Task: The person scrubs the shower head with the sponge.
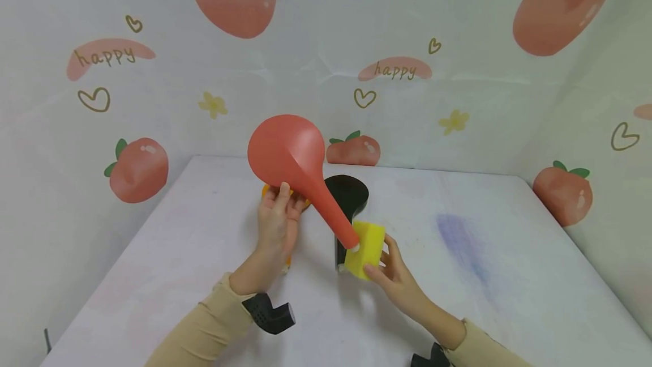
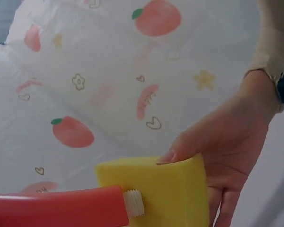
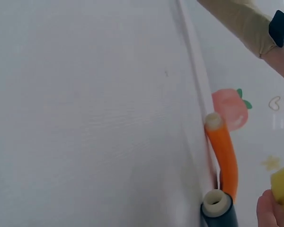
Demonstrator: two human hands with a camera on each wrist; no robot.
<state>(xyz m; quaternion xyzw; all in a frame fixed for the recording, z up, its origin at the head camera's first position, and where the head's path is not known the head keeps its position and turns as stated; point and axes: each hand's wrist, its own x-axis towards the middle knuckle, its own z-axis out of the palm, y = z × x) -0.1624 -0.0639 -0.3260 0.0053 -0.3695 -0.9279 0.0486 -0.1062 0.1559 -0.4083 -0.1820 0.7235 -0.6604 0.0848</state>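
A red shower head is raised over the table, its round head up and its handle slanting down to the right. My left hand grips it at the lower edge of the round head, thumb on the near side. A yellow sponge is pinched between the thumb and fingers of my right hand. In the left wrist view, the white threaded end of the handle is right at the sponge's face. Only fingertips of the right hand and part of the sponge show in the right wrist view.
A black shower head lies on the white table behind the sponge. An orange shower head lies left of it, mostly hidden behind my left hand in the head view. A fruit-printed sheet hangs behind the table. A bluish smudge marks the right side.
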